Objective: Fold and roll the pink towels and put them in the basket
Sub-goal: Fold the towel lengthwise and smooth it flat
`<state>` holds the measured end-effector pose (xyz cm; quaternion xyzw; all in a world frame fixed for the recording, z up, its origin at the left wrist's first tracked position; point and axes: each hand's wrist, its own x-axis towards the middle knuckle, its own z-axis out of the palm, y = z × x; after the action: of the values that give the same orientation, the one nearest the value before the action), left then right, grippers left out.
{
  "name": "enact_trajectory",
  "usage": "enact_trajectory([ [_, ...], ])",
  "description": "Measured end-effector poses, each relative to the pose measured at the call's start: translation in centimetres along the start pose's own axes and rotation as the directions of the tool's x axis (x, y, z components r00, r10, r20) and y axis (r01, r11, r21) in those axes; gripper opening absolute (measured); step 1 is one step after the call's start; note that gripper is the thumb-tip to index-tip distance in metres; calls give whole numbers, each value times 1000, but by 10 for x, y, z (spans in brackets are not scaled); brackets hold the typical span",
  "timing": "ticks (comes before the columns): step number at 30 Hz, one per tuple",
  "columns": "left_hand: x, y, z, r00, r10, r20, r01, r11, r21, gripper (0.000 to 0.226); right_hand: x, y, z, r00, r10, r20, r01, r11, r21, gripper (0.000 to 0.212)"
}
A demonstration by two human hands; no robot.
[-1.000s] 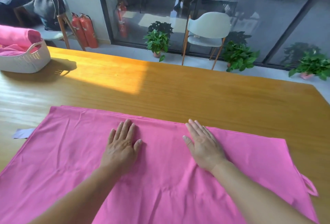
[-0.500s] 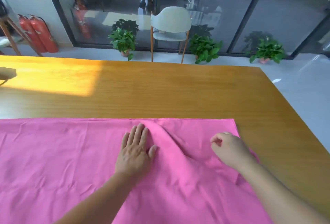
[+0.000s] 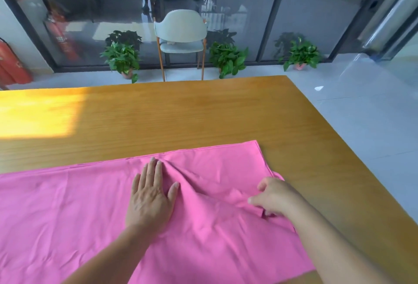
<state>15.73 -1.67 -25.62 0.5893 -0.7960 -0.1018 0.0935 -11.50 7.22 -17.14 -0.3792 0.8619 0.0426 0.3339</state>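
Worktop (image 3: 203, 111) carries one pink towel (image 3: 67, 216), spread flat from six o'clock out to nine, its far edge doubled, so a first fold looks done. Rolling and stowing appear to remain; no basket shows. Counted: one towel, one chair (image 3: 181, 32) at twelve o'clock, three potted plants, two hands. The left hand (image 3: 151, 195) presses flat with fingers straight at centre; the right hand (image 3: 274, 197) pinches bunched cloth near the towel's four o'clock edge.
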Motion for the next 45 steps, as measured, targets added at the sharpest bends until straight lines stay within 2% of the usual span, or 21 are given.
enact_trajectory([
  [2, -1, 0, 0, 1000, -1, 10, 1, 1000, 15, 77, 4, 0, 3, 999, -21, -35, 24, 995, 92, 36],
  [5, 0, 2, -1, 1000, 6, 22, -6, 999, 40, 84, 13, 1, 5, 992, -39, -122, 65, 974, 217, 10],
  [12, 0, 2, -2, 1000, 13, 28, -14, 1000, 27, 90, 34, -2, -7, 964, -7, -267, 72, 970, 234, 14],
  [14, 0, 1, -1, 1000, 12, 23, -13, 1000, 15, 91, 42, 2, -20, 937, 31, -347, 80, 950, 301, 13],
  [17, -1, 1, -1, 1000, 15, 15, -15, 1000, 19, 92, 54, 7, -33, 891, 70, -448, 183, 849, 496, 13],
  [22, -2, -1, 0, 999, 22, 38, -25, 998, 62, 91, 73, -9, -38, 816, 30, -578, 347, 774, 530, 21],
  [25, 1, 0, 1, 999, 5, 40, -8, 997, 83, 94, 89, -16, -41, 820, -21, -572, 366, 787, 496, 18],
  [29, 19, -2, 0, 999, -46, 26, 45, 999, 26, 94, 115, -22, -43, 826, -55, -561, 354, 825, 440, 13],
  [33, 49, -17, -19, 999, 18, -44, -19, 999, -38, 68, 133, -23, -32, 830, -55, -555, 282, 900, 332, 8],
  [36, 69, -27, -30, 991, 97, -91, -102, 994, -48, 36, 139, -24, -24, 821, -77, -565, 273, 923, 271, 11],
  [37, 74, -29, -32, 992, 103, -78, -109, 992, -67, 27, 140, -25, -23, 821, -83, -565, 276, 924, 264, 17],
  [40, 85, -26, -40, 994, 105, 19, -100, 983, -153, 20, 140, -26, -25, 832, -132, -538, 285, 935, 211, 32],
  [42, 91, -24, -42, 993, 119, 29, -113, 980, -163, 15, 138, -24, -26, 847, -176, -501, 290, 944, 158, 25],
  [45, 96, -24, -42, 992, 123, 35, -118, 984, -133, 13, 138, -19, -29, 840, -242, -485, 341, 931, 126, 3],
])
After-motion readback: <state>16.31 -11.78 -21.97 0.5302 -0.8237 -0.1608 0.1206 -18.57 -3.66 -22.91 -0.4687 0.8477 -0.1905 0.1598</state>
